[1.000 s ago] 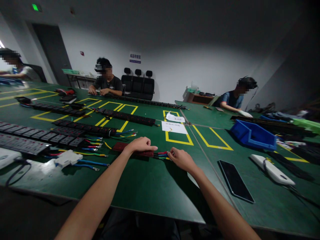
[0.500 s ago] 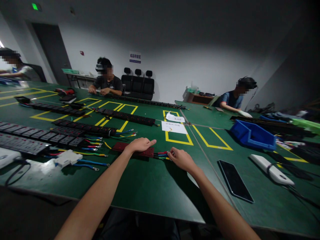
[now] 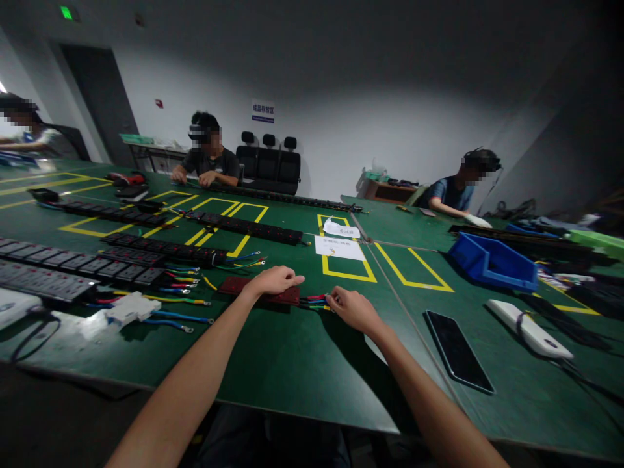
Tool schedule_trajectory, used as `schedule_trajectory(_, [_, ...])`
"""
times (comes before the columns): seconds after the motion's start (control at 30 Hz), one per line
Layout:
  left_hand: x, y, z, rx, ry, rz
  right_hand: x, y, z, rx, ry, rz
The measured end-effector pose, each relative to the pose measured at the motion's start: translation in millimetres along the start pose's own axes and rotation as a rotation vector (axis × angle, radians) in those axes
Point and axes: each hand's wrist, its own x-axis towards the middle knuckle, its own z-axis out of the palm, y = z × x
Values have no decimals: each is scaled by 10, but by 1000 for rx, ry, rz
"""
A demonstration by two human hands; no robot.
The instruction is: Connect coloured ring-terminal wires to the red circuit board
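My left hand lies fingers-down on a flat dark red strip on the green table, pressing on its right part. A short bundle of red, blue and yellow-green wires comes out of the strip's right end. My right hand is closed in a pinch on the free ends of those wires, just right of the strip.
Long black socket strips with coloured wire tails lie to the left, with a white part near them. A phone and a white device lie to the right, a blue bin beyond. Three people sit at the far side.
Almost nothing has moved. My left hand's fingers have shifted slightly on the red strip; my right hand stays at the wire ends.
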Motion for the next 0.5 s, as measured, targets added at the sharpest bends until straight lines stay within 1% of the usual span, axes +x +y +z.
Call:
schedule_trajectory(0.17, [12, -11, 15, -41, 33, -1, 5, 6, 8, 3, 0, 2])
schedule_trajectory(0.5, [-18, 24, -7, -27, 47, -31, 3, 20, 19, 0, 12, -16])
